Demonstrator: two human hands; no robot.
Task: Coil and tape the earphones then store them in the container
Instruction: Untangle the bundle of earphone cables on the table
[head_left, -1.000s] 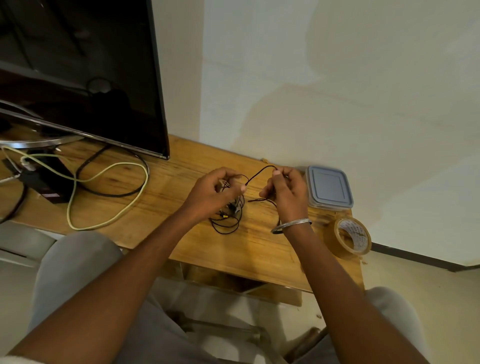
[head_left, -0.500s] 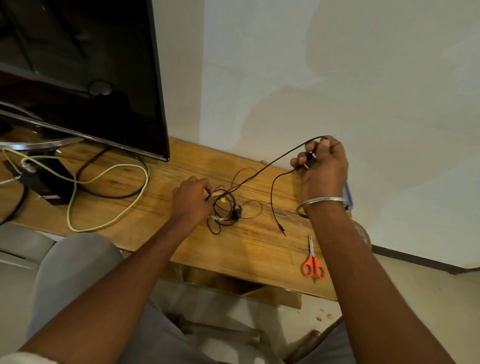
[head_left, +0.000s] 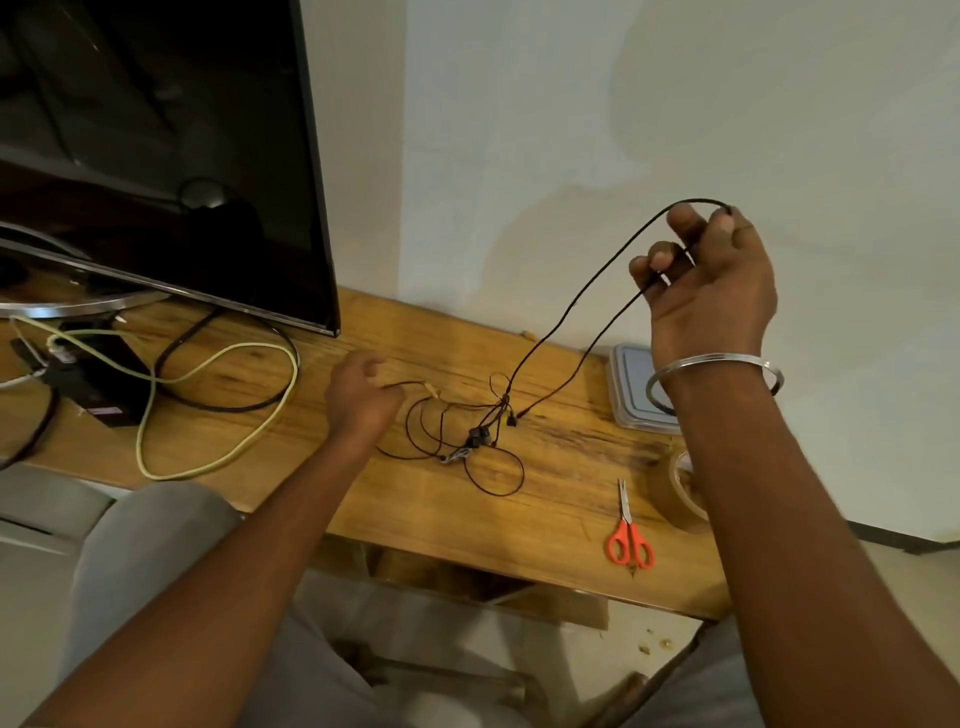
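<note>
In the head view, the right hand (head_left: 711, 291), raised in the upper right of the frame, pinches a loop of the thin black wired earphones (head_left: 480, 435). The rest of them lies as a loose tangle on the light wooden table (head_left: 561, 467) at the centre. The left hand (head_left: 363, 400) is blurred beside the tangle, and I cannot tell if it grips a strand. The clear plastic container with grey lid (head_left: 631, 384) stands closed at the right.

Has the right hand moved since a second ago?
Yes. The right hand has risen rightward, from left of the lidded container to above it, lifting the earphone cable.
</note>
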